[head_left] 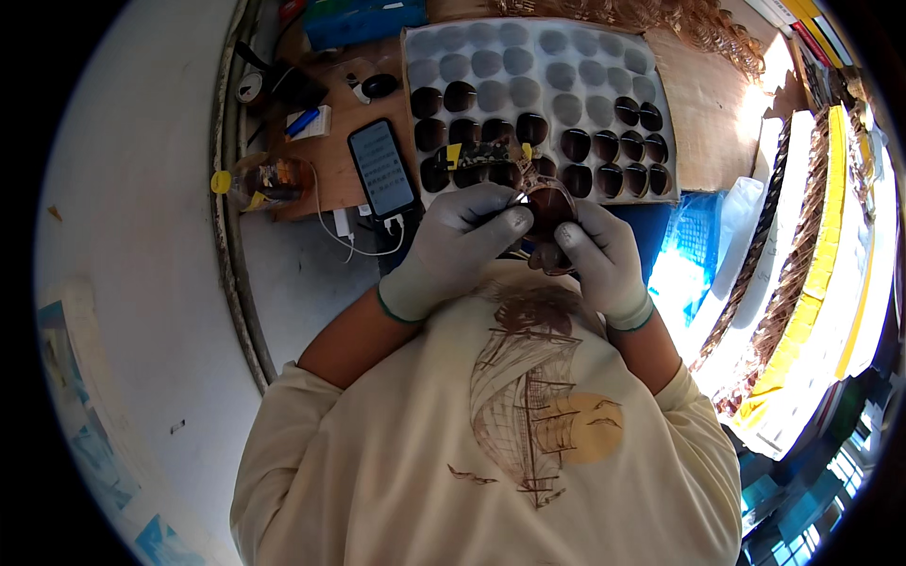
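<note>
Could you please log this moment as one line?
left hand: at sunglasses | right hand: gripping sunglasses | beyond: lens tray | left side: phone, bottle

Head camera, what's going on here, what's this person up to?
A person in pale gloves is working on a pair of dark-lensed glasses, held up in front of the chest. The right hand grips one side, its thumb against the lens; the left hand is at the other side, though exactly what its fingers pinch is too small to tell. Just beyond sits a pale tray, with dark lenses in its nearer rows. A lit phone lies to the left.
</note>
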Demonstrator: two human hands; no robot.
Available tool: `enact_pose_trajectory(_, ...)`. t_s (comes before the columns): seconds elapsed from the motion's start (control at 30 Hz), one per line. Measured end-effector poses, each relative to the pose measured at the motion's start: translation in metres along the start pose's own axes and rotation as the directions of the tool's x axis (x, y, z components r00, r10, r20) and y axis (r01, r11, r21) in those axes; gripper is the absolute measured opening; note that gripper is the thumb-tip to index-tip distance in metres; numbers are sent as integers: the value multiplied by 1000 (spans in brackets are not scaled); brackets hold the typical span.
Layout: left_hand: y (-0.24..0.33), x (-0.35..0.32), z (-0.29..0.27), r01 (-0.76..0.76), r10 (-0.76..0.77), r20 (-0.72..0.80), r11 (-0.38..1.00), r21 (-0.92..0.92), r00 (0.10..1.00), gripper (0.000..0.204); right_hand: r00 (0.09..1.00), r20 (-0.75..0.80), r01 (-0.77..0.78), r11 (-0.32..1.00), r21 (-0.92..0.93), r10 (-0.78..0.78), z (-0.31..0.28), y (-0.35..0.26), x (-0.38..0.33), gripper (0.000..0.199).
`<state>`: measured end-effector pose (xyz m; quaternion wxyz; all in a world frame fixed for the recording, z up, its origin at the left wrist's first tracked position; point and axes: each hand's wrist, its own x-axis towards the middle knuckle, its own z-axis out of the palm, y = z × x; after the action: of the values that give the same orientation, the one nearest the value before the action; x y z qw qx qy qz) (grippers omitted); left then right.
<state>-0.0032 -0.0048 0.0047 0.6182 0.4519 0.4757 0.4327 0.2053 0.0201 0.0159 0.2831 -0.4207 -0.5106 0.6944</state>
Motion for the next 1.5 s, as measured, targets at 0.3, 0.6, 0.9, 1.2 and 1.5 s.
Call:
enact_pose_trajectory(0.3,14,0,-6,-164,162,25,981,102,986,21,994,107,32,994,-105,-20,1,-3,5,25)
enact_pose_trajectory(0.6,6,4,-1,-247,236,72,913,324,969,27,992,-94,57,973,-224,-79,7,-2,-2,28)
enact_pose_trajectory(0.9,8,1,12,-212,225,11,899,383,974,21,970,-104,157,891,-426,-221,9,-5,-2,29)
enact_pose_trajectory(1.2,-4,17,-1,-264,207,195,905,334,959,20,994,63,107,947,-301,-92,-20,4,10,29)
enact_pose_trajectory(1.5,9,118,4,-224,94,301,872,436,949,42,941,-128,161,748,-644,-313,-94,-2,41,23)
